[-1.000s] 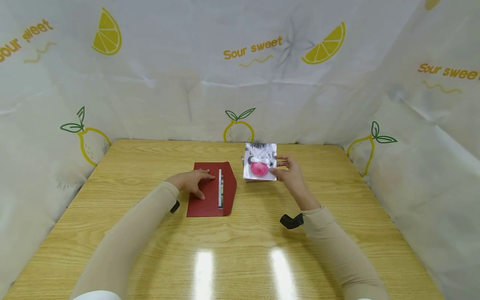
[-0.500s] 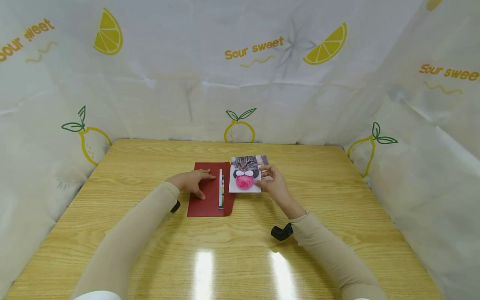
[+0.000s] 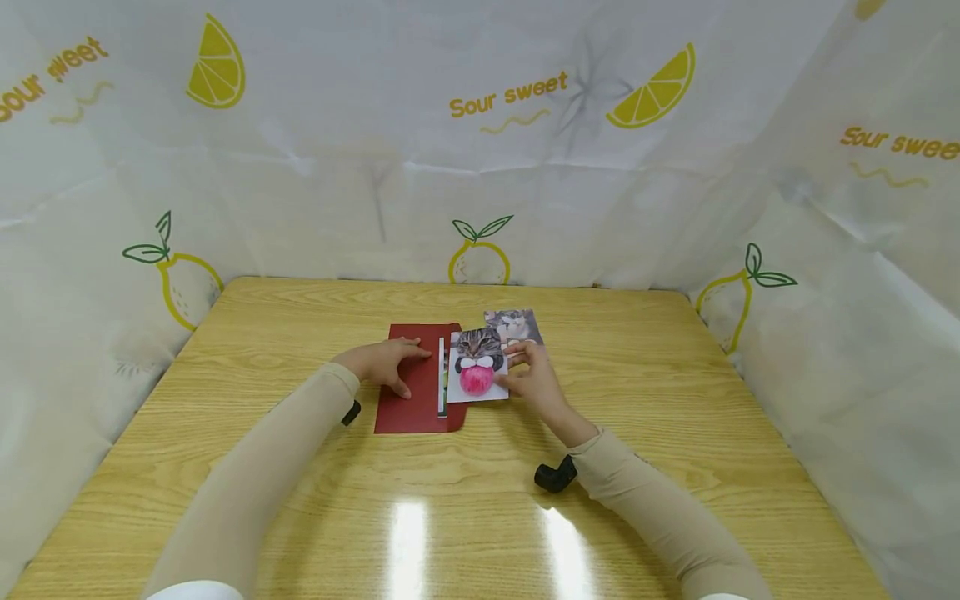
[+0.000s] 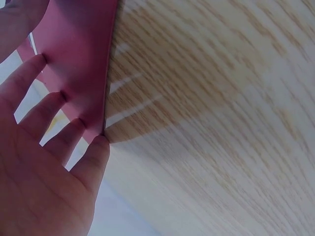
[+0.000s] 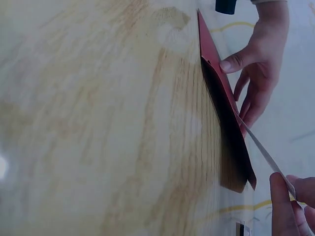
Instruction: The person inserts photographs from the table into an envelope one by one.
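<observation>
In the head view a red envelope (image 3: pixel 412 417) lies on the table, its flap toward the right. My left hand (image 3: pixel 384 367) rests on it with the fingers spread; the left wrist view shows those fingertips (image 4: pixel 59 96) pressing near the envelope's edge. Part of a card (image 3: pixel 442 400) sticks out of the envelope's opening. My right hand (image 3: pixel 534 385) pinches a square photo card (image 3: pixel 477 379) by its right edge. A tabby cat and a pink round shape are printed on it. The card hovers over the flap; in the right wrist view its far edge meets the envelope.
Another cat photo card (image 3: pixel 521 320) lies on the wooden table (image 3: pixel 480 475) behind the held one, partly covered. White lemon-print cloth (image 3: pixel 337 183) closes off the back and sides. Black devices (image 3: pixel 555 477) sit at both wrists.
My right hand has moved left and nearer to me, carrying the cat photo card from the right over the envelope flap. The card beneath it has come into view. My left hand stays put.
</observation>
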`<action>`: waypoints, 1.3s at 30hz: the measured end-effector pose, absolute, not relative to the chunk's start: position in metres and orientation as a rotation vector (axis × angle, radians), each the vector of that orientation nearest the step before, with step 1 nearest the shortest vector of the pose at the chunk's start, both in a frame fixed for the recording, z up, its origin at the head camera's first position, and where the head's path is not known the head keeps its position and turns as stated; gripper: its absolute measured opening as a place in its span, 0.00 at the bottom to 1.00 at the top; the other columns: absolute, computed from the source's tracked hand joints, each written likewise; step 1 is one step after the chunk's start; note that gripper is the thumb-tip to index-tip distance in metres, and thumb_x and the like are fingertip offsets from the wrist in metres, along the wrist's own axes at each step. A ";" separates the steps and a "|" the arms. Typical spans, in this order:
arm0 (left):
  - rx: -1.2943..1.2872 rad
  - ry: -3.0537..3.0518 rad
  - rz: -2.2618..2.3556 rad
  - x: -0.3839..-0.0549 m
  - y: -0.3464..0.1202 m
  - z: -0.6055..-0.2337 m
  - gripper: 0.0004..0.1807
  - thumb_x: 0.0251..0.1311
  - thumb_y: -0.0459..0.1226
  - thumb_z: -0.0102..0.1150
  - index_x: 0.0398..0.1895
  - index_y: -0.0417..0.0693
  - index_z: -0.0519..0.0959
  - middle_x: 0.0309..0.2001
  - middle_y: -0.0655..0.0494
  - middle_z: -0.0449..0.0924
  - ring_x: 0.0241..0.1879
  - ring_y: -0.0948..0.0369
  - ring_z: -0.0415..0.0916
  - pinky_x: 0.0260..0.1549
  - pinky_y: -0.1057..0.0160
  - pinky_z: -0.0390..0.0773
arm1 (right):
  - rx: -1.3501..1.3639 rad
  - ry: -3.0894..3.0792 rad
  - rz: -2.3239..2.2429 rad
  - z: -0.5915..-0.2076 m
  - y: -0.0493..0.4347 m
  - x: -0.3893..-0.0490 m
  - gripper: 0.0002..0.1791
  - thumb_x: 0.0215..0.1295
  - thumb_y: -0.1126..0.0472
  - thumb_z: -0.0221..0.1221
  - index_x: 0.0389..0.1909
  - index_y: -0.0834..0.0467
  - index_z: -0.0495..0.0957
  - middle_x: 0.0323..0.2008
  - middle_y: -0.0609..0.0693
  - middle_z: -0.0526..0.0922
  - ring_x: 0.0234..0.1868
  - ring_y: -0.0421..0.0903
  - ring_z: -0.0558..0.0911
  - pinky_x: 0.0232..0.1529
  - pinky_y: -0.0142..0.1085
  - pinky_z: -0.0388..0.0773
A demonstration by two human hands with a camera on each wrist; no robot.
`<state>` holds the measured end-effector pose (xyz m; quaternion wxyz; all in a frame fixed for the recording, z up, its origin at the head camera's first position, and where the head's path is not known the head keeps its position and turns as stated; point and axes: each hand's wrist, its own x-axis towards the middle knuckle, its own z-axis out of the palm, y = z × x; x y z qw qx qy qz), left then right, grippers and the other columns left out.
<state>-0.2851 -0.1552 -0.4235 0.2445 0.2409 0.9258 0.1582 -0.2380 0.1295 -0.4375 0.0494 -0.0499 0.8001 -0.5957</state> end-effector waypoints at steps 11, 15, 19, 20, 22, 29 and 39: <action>0.669 2.530 0.418 -0.286 -0.156 -0.424 0.44 0.54 0.43 0.70 0.74 0.52 0.61 0.77 0.44 0.44 0.76 0.44 0.40 0.69 0.43 0.56 | -0.157 2.483 -1.758 -0.439 0.124 -0.232 0.25 0.55 0.75 0.65 0.52 0.63 0.69 0.45 0.63 0.73 0.23 0.40 0.78 0.24 0.29 0.74; 0.671 2.530 0.423 -0.287 -0.157 -0.425 0.44 0.54 0.43 0.70 0.74 0.52 0.61 0.77 0.44 0.44 0.76 0.44 0.40 0.69 0.43 0.56 | -0.177 2.512 -1.747 -0.440 0.123 -0.231 0.24 0.54 0.76 0.66 0.50 0.63 0.69 0.44 0.63 0.74 0.25 0.41 0.80 0.26 0.29 0.76; 0.659 2.530 0.423 -0.287 -0.156 -0.426 0.44 0.54 0.43 0.70 0.74 0.53 0.60 0.77 0.45 0.44 0.76 0.45 0.39 0.70 0.43 0.55 | -0.192 2.523 -1.748 -0.441 0.124 -0.231 0.24 0.53 0.77 0.66 0.49 0.63 0.68 0.43 0.63 0.74 0.27 0.43 0.81 0.28 0.28 0.78; 0.657 2.531 0.425 -0.287 -0.156 -0.425 0.44 0.54 0.43 0.70 0.74 0.53 0.61 0.77 0.45 0.44 0.76 0.45 0.39 0.70 0.43 0.55 | -0.198 2.522 -1.748 -0.441 0.124 -0.230 0.24 0.53 0.77 0.66 0.49 0.63 0.68 0.43 0.63 0.74 0.28 0.44 0.81 0.29 0.28 0.78; 0.649 2.532 0.425 -0.286 -0.156 -0.425 0.44 0.54 0.43 0.70 0.74 0.54 0.61 0.77 0.46 0.44 0.76 0.45 0.39 0.70 0.43 0.56 | -0.202 2.508 -1.760 -0.441 0.124 -0.230 0.24 0.53 0.77 0.65 0.49 0.64 0.68 0.43 0.62 0.74 0.28 0.44 0.81 0.28 0.29 0.78; 0.653 2.540 0.429 -0.285 -0.156 -0.424 0.44 0.53 0.43 0.71 0.73 0.53 0.62 0.77 0.45 0.45 0.76 0.44 0.41 0.69 0.43 0.57 | -0.199 2.471 -1.771 -0.442 0.124 -0.228 0.24 0.53 0.77 0.65 0.49 0.64 0.68 0.42 0.61 0.73 0.26 0.42 0.79 0.26 0.29 0.76; 0.658 2.533 0.431 -0.286 -0.156 -0.425 0.43 0.54 0.42 0.70 0.73 0.52 0.61 0.77 0.45 0.45 0.76 0.44 0.40 0.69 0.43 0.56 | -0.146 2.441 -1.708 -0.438 0.122 -0.225 0.24 0.54 0.76 0.65 0.51 0.65 0.69 0.41 0.58 0.75 0.22 0.39 0.77 0.23 0.28 0.71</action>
